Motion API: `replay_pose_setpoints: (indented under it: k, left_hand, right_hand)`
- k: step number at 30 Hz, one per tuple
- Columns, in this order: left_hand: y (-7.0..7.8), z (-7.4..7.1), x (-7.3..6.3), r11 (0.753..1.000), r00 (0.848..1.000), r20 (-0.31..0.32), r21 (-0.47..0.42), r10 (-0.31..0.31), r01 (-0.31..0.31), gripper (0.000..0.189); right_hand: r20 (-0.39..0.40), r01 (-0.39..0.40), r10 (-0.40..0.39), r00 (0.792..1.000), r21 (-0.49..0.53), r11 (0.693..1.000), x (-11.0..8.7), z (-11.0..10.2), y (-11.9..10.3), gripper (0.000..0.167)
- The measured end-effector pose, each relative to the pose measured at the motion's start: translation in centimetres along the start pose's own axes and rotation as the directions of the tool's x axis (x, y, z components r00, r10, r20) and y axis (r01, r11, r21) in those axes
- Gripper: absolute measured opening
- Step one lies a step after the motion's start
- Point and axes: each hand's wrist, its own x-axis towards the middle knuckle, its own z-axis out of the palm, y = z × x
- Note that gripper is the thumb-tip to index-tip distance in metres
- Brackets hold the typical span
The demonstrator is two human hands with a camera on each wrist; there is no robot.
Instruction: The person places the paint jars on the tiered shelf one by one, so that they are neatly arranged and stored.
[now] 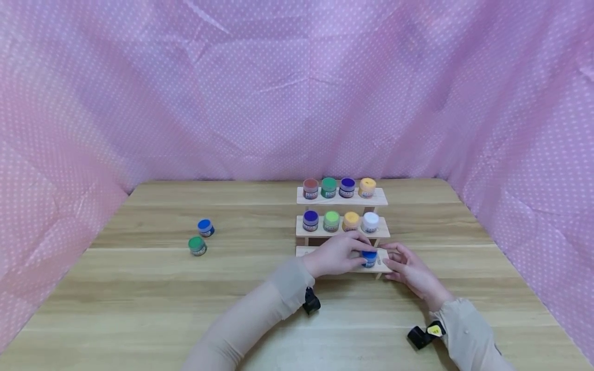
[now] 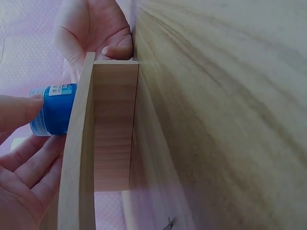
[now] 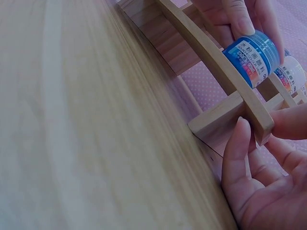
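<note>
My left hand [image 1: 341, 253] pinches a blue paint jar [image 1: 369, 259] by its lid between thumb and fingers. That jar stands upright on the right part of the lowest step of a three-tier wooden display rack [image 1: 303, 251]. In the left wrist view the jar's base [image 2: 64, 110] meets the board. At the right end of the same step, my right hand [image 1: 413, 270] grips the board's edge. The right wrist view shows its thumb [image 3: 290, 122] on one side of the board and fingers on the other. My left forearm and hand hide part of the lowest step.
The middle step holds several jars, from a purple one [image 1: 310, 220] to a white one [image 1: 370, 222]. On the top step a red-brown jar [image 1: 311, 188] begins another row. A blue jar [image 1: 205, 228] and a green jar [image 1: 197, 246] stand at the table's left. Pink dotted cloth [image 1: 297, 93] surrounds the table.
</note>
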Motion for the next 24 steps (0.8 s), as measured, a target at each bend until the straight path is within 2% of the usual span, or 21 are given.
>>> replay_pose_setpoints:
  k: [4, 12, 19, 24]
  left_hand:
    - [0.02, 0.23, -0.04, 1.000, 1.000, 0.012, -0.007, -0.003, 0.003, 0.033]
    - [-0.20, 0.38, 0.05, 1.000, 1.000, -0.013, -0.016, -0.014, 0.014, 0.034]
    - [-0.20, 0.51, -0.05, 0.992, 0.997, -0.059, -0.118, -0.049, 0.042, 0.030]
    - [-0.18, 0.63, -0.01, 0.987, 0.996, -0.075, -0.156, -0.051, 0.039, 0.030]
  right_hand:
    - [0.007, 0.006, -0.006, 1.000, 0.019, 1.000, -0.14, 0.15, 0.22, 0.024]
    - [-0.019, -0.004, 0.004, 1.000, -0.018, 1.000, -0.04, 0.07, 0.05, 0.027]
    - [-0.017, -0.007, 0.006, 1.000, -0.028, 1.000, 0.12, -0.12, -0.01, 0.026]
    - [-0.010, -0.004, 0.003, 1.000, -0.030, 1.000, 0.13, -0.21, 0.10, 0.027]
